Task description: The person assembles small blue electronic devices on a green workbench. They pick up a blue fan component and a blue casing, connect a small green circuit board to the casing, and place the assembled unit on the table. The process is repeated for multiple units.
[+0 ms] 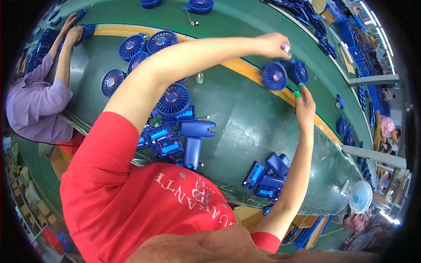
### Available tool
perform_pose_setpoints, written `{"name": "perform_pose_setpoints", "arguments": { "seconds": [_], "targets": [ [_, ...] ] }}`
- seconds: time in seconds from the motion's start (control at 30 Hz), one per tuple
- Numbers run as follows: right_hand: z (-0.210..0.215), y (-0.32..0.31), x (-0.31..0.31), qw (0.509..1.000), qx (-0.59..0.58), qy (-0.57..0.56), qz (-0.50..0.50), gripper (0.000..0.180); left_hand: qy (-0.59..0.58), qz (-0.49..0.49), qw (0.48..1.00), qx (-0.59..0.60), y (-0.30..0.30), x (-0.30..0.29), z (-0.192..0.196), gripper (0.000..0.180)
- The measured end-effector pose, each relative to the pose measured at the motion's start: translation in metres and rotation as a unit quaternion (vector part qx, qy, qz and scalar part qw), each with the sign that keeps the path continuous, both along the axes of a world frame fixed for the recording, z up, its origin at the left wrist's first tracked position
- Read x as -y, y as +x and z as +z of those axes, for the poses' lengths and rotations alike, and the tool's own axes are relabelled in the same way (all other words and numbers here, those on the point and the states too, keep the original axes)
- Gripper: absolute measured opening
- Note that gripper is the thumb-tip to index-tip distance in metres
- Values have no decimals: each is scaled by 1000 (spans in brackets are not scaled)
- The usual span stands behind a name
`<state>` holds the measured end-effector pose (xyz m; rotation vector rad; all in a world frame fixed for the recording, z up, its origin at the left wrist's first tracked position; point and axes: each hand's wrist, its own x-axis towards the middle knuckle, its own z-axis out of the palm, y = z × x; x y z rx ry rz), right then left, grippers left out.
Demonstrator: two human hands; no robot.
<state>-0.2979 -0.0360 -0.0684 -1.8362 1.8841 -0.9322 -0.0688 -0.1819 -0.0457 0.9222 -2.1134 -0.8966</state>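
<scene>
My left hand (272,45) reaches across to the far side of the table, fingers pinched round a small pale piece that I cannot make out. Right below it are two blue round fan heads, a nearer fan head (274,76) and a farther fan head (300,71), both smeared by motion. My right hand (305,107) comes up from the lower right with thumb and forefinger stretched out, green covers on their tips. Its forefinger tip meets the lower edge of the farther fan head; no firm grip shows.
Blue fan heads (173,99) lie at the left of the green table (237,131), beside opened blue housings (166,147) with batteries and wires. More housings (265,179) lie by my right forearm. A yellow strip (245,72) borders the green belt (245,26). A co-worker (39,98) works at left.
</scene>
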Motion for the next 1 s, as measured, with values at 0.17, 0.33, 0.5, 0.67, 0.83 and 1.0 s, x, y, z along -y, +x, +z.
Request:
{"name": "perform_pose_setpoints", "arguments": {
  "seconds": [0.17, 0.33, 0.5, 0.67, 0.83, 1.0],
  "targets": [
    [20, 68, -70, 993, 27, 62, 101, 30, -216, 84, 917, 325, 83, 45, -26, 19],
    [11, 150, -121, 933, -42, 54, 354, 50, -214, 196, 825, 486, 188, 80, -61, 16],
    [-10, 204, -118, 906, -116, 22, 407, 66, -211, 139, 885, 390, 221, 62, -74, 20],
    [-1, 170, -109, 937, -184, 48, 292, 60, -125, 94, 947, 280, 211, 36, -69, 26],
    [37, 202, -124, 900, -118, -60, 415, 50, -84, 31, 967, 237, 203, 21, -58, 31],
    [-3, 326, -148, 804, -29, -132, 580, 31, -74, 45, 974, 211, 197, 14, -68, 28]
  ]
}}
